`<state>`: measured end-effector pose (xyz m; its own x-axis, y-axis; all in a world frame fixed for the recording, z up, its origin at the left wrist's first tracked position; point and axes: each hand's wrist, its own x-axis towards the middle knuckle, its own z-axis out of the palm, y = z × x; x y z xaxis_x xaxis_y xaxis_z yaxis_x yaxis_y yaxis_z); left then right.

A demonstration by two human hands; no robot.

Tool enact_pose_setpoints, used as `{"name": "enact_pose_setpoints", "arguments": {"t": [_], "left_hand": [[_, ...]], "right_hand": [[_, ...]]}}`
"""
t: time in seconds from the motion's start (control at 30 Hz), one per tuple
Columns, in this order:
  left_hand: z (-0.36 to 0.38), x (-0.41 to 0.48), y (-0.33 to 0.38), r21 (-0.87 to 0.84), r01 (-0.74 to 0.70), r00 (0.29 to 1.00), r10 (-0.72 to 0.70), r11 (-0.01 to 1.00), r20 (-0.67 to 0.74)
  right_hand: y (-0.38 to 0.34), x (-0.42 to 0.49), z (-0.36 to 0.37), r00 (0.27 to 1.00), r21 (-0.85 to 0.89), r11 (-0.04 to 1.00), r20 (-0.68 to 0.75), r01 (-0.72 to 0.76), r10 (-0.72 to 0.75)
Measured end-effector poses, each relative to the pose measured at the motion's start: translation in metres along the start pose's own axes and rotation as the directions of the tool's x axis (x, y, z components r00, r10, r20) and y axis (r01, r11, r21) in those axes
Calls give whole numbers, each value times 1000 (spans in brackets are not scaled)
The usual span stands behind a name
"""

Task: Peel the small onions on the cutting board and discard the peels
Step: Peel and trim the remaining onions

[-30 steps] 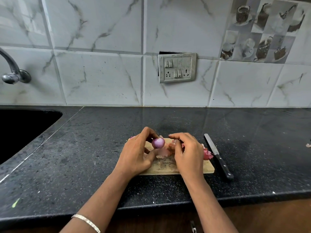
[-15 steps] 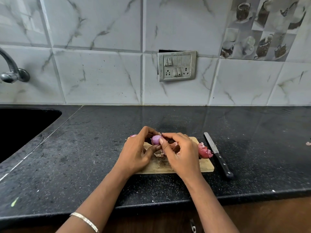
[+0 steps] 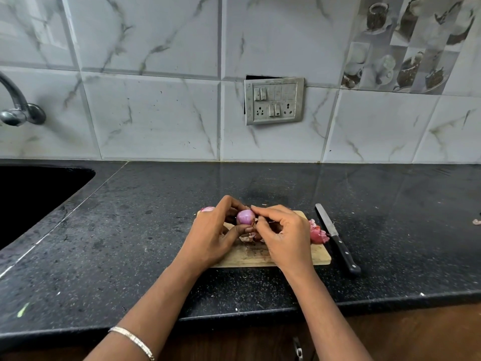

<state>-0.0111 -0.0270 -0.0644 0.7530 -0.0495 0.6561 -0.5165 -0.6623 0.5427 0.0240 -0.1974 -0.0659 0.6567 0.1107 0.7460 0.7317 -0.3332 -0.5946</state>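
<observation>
Purple onion [image 3: 245,217] sits gripped in the left hand's [image 3: 213,235] curled fingers; the right hand's [image 3: 283,234] fingertips pinch at its side.

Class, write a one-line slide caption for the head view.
Left hand holds a small onion over the cutting board; right hand pinches its top.

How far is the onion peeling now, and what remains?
Done: pink peels are piled at the cutting board's right edge. In hand: the left hand holds a mostly bare onion while the right hand picks at its top. Left: perhaps the other onion at the board's far-left corner, and discarding peels.
</observation>
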Motion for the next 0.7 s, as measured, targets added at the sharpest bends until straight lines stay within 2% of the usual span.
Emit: {"name": "enact_pose_setpoints", "arguments": {"t": [0.4, 0.7], "left_hand": [[-1, -1, 1, 23, 4, 999, -3, 1000, -34], [-1, -1, 0, -3, -16, 1000, 16, 1000, -21]], "right_hand": [[-6, -2, -1, 1000, 83, 996, 17, -13, 12], [-2, -1, -2, 999, 51, 998, 27, 33, -34]]}}
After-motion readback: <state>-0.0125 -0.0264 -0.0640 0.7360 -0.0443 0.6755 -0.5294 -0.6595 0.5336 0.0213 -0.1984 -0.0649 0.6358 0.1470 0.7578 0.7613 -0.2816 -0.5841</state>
